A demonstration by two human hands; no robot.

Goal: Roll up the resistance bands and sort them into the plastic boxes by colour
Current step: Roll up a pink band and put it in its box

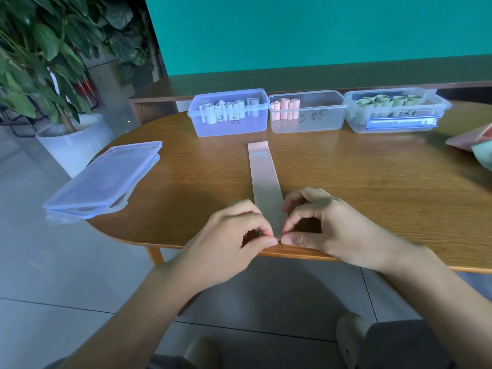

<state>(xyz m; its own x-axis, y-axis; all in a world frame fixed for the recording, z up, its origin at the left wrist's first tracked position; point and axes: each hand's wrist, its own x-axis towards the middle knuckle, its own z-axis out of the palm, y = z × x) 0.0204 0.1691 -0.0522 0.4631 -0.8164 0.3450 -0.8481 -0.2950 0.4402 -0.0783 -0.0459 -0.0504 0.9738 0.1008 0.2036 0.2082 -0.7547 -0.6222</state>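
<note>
A pink resistance band [263, 177] lies flat on the wooden table [372, 187], running from the table's near edge toward the boxes. My left hand [239, 230] and my right hand [319, 222] both pinch its near end between thumb and fingers. Three clear plastic boxes stand in a row at the back. The left box [229, 123] holds several pale blue rolls. In the middle box [308, 121] sit three pink rolls. Several green rolls fill the right box [394, 121].
A stack of clear box lids [103, 179] sits on the table's left end, overhanging the edge. Loose pink and green bands [476, 145] lie at the right edge. A potted plant in a white pot [72, 145] stands on the floor to the left.
</note>
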